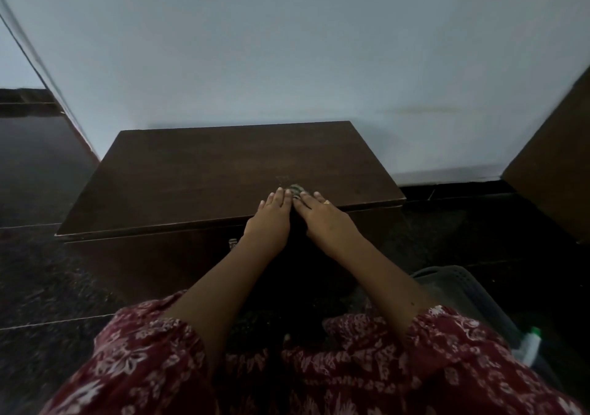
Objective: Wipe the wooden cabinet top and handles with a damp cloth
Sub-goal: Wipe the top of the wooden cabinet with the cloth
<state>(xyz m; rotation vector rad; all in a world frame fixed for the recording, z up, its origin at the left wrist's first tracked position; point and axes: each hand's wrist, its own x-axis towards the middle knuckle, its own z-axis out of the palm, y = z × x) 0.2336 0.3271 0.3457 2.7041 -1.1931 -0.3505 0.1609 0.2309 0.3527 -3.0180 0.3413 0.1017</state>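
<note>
A low dark wooden cabinet (204, 172) stands against the pale wall. Near the front edge of its top lies a small bunched greenish cloth (296, 189), mostly hidden by my fingers. My left hand (271, 215) and my right hand (319, 215) lie side by side with straight fingers, their tips pressing on the cloth. A ring sits on my right hand. A small metal handle (232, 243) shows on the cabinet front, just left of my left wrist.
Dark polished floor surrounds the cabinet. A grey perforated plastic basket (463, 283) sits at my right, with a white bottle with a green cap (531, 342) beside it. Another dark wooden piece (555, 165) stands at the far right. My patterned red garment fills the bottom.
</note>
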